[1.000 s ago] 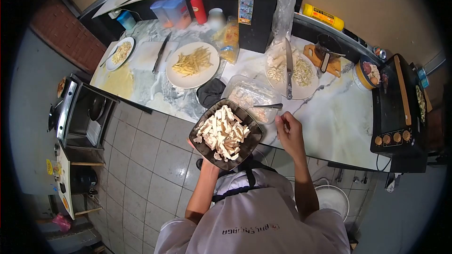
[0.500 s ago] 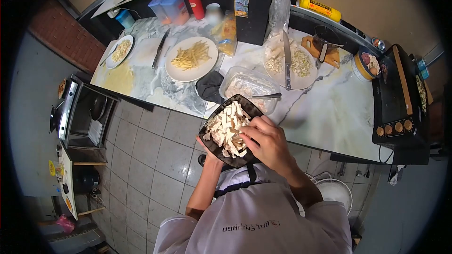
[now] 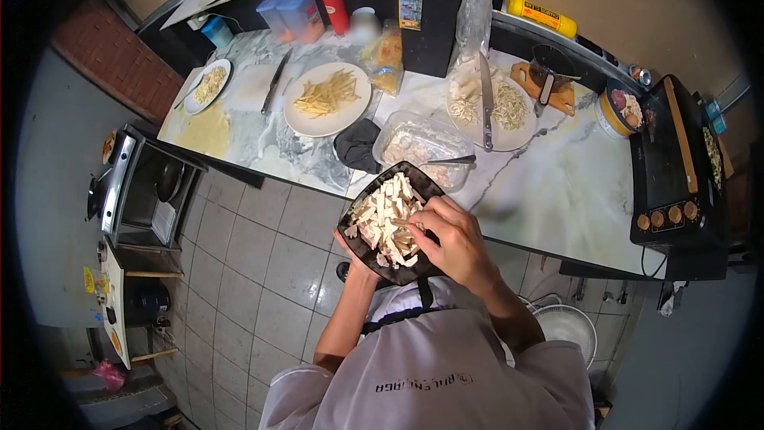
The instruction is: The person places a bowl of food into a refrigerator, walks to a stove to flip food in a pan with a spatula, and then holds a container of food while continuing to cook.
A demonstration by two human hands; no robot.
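Note:
My left hand (image 3: 356, 258) grips a square black bowl (image 3: 426, 183) by its left and lower side, with most of its fingers hidden beneath. Pale, brown-edged food strips (image 3: 383, 213) are heaped inside, and the bowl is held out in front of my apron at the counter's edge. Over the bowl's right side, my right hand (image 3: 455, 237) pinches one pale strip between thumb and fingers. Just beyond the bowl stands a clear plastic tub (image 3: 458, 147) with whitish residue and a dark-handled utensil (image 3: 451, 161) lying across it. A dark cloth (image 3: 356, 146) lies to its left.
Along the marble counter (image 3: 549, 191) are a plate of cut strips (image 3: 358, 115), a knife (image 3: 275, 84), and a plate of white shreds and sprouts (image 3: 517, 137) with another knife (image 3: 485, 103) across it. A toaster oven (image 3: 672, 183) stands at the right end.
The view has shifted slightly. My right fingers stay at the strips, with a pinched strip now showing more clearly; the bowl has hardly moved.

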